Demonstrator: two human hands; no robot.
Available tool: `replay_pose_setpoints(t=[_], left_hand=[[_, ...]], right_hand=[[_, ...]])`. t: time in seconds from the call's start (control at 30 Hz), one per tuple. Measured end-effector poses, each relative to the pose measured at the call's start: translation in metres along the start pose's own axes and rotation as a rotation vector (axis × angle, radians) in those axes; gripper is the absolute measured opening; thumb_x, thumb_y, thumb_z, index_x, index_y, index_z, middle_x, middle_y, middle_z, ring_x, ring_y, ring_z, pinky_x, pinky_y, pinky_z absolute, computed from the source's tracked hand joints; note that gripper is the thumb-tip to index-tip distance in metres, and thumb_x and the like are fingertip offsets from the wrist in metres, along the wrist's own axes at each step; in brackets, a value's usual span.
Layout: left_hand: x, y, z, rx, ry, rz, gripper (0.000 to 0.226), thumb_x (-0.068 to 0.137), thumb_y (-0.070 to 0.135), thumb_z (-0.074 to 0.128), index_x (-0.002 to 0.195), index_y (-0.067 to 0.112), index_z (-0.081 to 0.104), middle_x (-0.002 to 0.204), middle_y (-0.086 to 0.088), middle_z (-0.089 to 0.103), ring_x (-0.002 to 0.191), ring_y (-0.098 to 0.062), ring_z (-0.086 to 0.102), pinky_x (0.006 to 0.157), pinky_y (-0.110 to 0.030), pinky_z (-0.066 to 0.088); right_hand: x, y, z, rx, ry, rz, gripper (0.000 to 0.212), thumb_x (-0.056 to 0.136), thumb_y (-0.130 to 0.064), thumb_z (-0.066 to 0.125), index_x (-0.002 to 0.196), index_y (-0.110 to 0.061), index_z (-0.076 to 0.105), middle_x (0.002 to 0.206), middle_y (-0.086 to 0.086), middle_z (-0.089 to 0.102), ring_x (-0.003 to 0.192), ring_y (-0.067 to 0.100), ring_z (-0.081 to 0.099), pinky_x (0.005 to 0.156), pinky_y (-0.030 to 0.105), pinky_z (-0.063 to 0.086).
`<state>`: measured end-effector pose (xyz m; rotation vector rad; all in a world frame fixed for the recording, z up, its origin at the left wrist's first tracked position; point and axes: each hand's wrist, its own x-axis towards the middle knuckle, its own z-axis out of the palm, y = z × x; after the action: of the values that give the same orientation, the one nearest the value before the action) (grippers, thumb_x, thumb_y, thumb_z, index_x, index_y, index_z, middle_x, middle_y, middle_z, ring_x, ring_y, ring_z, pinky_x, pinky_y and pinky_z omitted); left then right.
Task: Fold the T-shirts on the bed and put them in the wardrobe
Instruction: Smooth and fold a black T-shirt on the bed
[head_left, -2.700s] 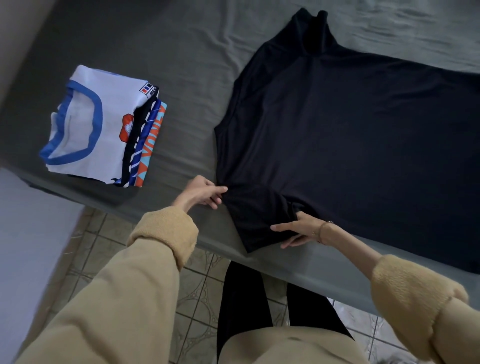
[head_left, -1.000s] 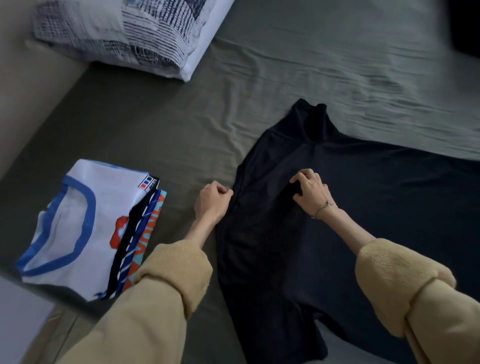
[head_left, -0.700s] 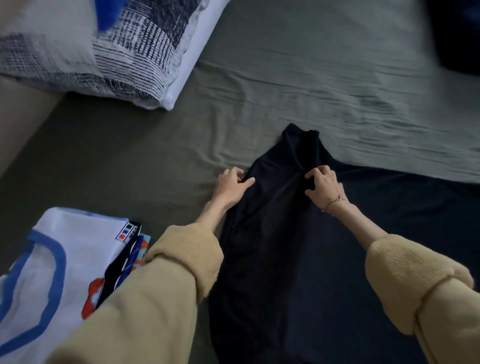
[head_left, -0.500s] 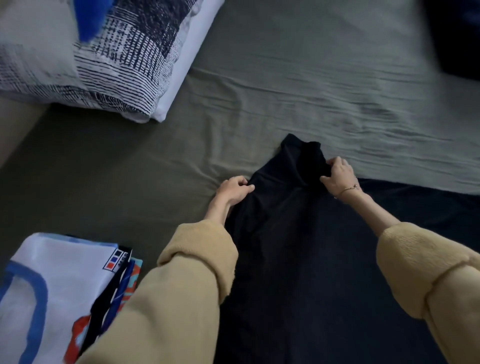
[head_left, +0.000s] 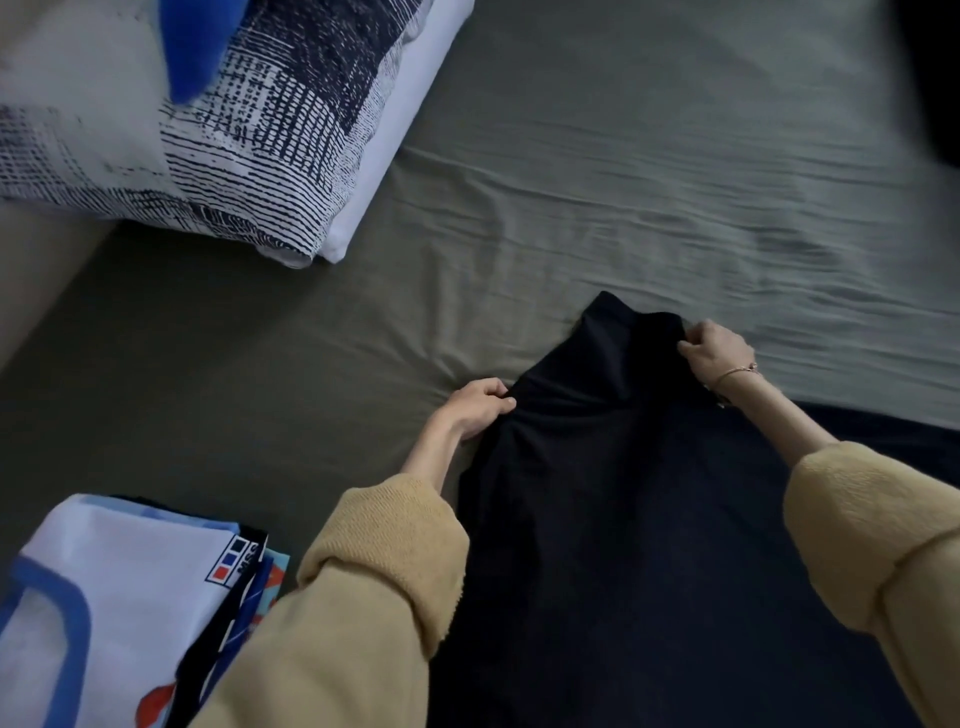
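The bed (head_left: 597, 156) fills the view, its grey-green sheet rippled with creases across the far right and lying smoother on the near left. Spread over its right half is the black T-shirt (head_left: 623, 519), the biggest thing on the sheet: its body runs off the bottom and right edges of the view, and a narrow end tapers to a point toward the middle of the bed. Up in the top left corner sits the pillow (head_left: 234, 130), white with a dense navy hatch print, one corner jutting toward the shirt but well apart from it; something bright blue overlaps its top edge, too blurred to name. Down in the bottom left lies the stack of folded T-shirts (head_left: 119, 613), a white one with a blue neckband on top, darker and orange-and-blue layers peeking out along its right side, beside the left arm's tan sleeve. Now the hands, both in tan knit cuffs. The left hand (head_left: 475, 408) is at the shirt's left edge, fingers curled and thumb pressed in, pinching the black fabric where it meets the sheet. The right hand (head_left: 719, 348), with a thin bracelet (head_left: 735, 371) at the wrist, is at the far tapered end, fingers bunched and gripping the cloth there. Fabric between the two hands shows soft folds.
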<state>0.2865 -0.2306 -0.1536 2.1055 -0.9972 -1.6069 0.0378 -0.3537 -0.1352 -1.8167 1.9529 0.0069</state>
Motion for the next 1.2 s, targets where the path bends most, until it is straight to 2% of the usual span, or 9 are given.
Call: replay_pose_setpoints(t=[0.13, 0.23, 0.33, 0.47, 0.67, 0.83, 0.9, 1.0, 1.2], left_hand=[[0.000, 0.011, 0.003, 0.050, 0.014, -0.057, 0.014, 0.093, 0.025, 0.052, 0.081, 0.019, 0.057, 0.086, 0.000, 0.052, 0.073, -0.014, 0.051, 0.061, -0.024, 0.037], [0.000, 0.026, 0.003, 0.264, 0.082, -0.069, 0.043, 0.085, 0.048, 0.058, 0.108, 0.013, 0.066, 0.117, -0.003, 0.061, 0.113, -0.025, 0.055, 0.091, -0.031, 0.043], [0.008, 0.037, 0.009, 0.397, 0.197, 0.103, 0.040, 0.084, 0.053, 0.060, 0.088, 0.014, 0.067, 0.110, -0.006, 0.067, 0.110, -0.025, 0.058, 0.085, -0.031, 0.043], [0.023, 0.059, 0.023, 0.353, 0.186, 0.224, 0.051, 0.083, 0.061, 0.056, 0.115, 0.022, 0.065, 0.126, -0.002, 0.060, 0.124, -0.022, 0.047, 0.106, -0.042, 0.034], [0.046, 0.060, 0.016, 0.235, 0.127, 0.205, 0.028, 0.093, 0.040, 0.053, 0.069, 0.027, 0.052, 0.092, 0.003, 0.062, 0.100, -0.021, 0.058, 0.086, -0.033, 0.041], [0.050, 0.054, 0.020, 0.264, 0.187, 0.196, 0.030, 0.096, 0.036, 0.046, 0.068, 0.025, 0.046, 0.084, 0.004, 0.059, 0.097, -0.024, 0.056, 0.091, -0.040, 0.040], [0.051, 0.055, 0.021, 0.275, 0.190, 0.185, 0.030, 0.096, 0.036, 0.046, 0.068, 0.025, 0.045, 0.085, 0.005, 0.058, 0.100, -0.024, 0.056, 0.094, -0.040, 0.039], [0.051, 0.055, 0.022, 0.276, 0.191, 0.183, 0.030, 0.095, 0.039, 0.046, 0.069, 0.026, 0.046, 0.090, 0.006, 0.059, 0.102, -0.024, 0.055, 0.098, -0.042, 0.039], [0.050, 0.053, 0.024, 0.277, 0.192, 0.200, 0.037, 0.091, 0.057, 0.046, 0.073, 0.024, 0.047, 0.087, 0.008, 0.059, 0.099, -0.022, 0.056, 0.097, -0.043, 0.039]], right_hand=[[0.004, 0.006, -0.002, 0.131, -0.079, 0.081, 0.032, 0.091, -0.024, 0.049, 0.116, -0.005, 0.056, 0.119, 0.021, 0.058, 0.111, 0.037, 0.051, 0.088, 0.036, 0.038], [0.007, 0.004, -0.007, 0.219, -0.191, 0.072, 0.032, 0.090, -0.032, 0.053, 0.115, -0.012, 0.059, 0.110, 0.011, 0.056, 0.110, 0.032, 0.051, 0.084, 0.032, 0.037], [0.013, 0.007, -0.012, 0.283, -0.266, 0.051, 0.016, 0.088, -0.035, 0.058, 0.093, -0.020, 0.061, 0.097, 0.006, 0.057, 0.095, 0.027, 0.053, 0.076, 0.029, 0.038], [0.022, 0.014, -0.013, 0.316, -0.331, 0.038, 0.020, 0.087, -0.032, 0.064, 0.072, -0.022, 0.056, 0.068, 0.001, 0.052, 0.059, 0.013, 0.046, 0.052, 0.024, 0.037], [0.041, 0.019, -0.010, 0.204, -0.346, 0.015, 0.029, 0.091, -0.021, 0.058, 0.065, -0.026, 0.046, 0.069, 0.000, 0.048, 0.075, 0.022, 0.045, 0.065, 0.028, 0.034], [0.048, 0.035, -0.008, 0.357, -0.265, 0.064, 0.018, 0.085, -0.007, 0.056, 0.071, -0.014, 0.047, 0.075, 0.010, 0.049, 0.064, 0.019, 0.045, 0.059, 0.026, 0.035], [0.046, 0.031, -0.009, 0.414, -0.288, 0.089, 0.010, 0.085, -0.020, 0.059, 0.086, -0.014, 0.052, 0.075, 0.008, 0.052, 0.062, 0.018, 0.049, 0.062, 0.029, 0.041], [0.044, 0.024, -0.011, 0.243, -0.318, 0.035, 0.033, 0.082, -0.050, 0.064, 0.088, -0.019, 0.055, 0.082, 0.005, 0.057, 0.077, 0.023, 0.054, 0.074, 0.031, 0.042], [0.036, 0.022, -0.011, 0.003, -0.228, -0.045, 0.044, 0.090, -0.042, 0.056, 0.106, -0.002, 0.064, 0.111, 0.020, 0.063, 0.107, 0.035, 0.055, 0.076, 0.030, 0.037]])
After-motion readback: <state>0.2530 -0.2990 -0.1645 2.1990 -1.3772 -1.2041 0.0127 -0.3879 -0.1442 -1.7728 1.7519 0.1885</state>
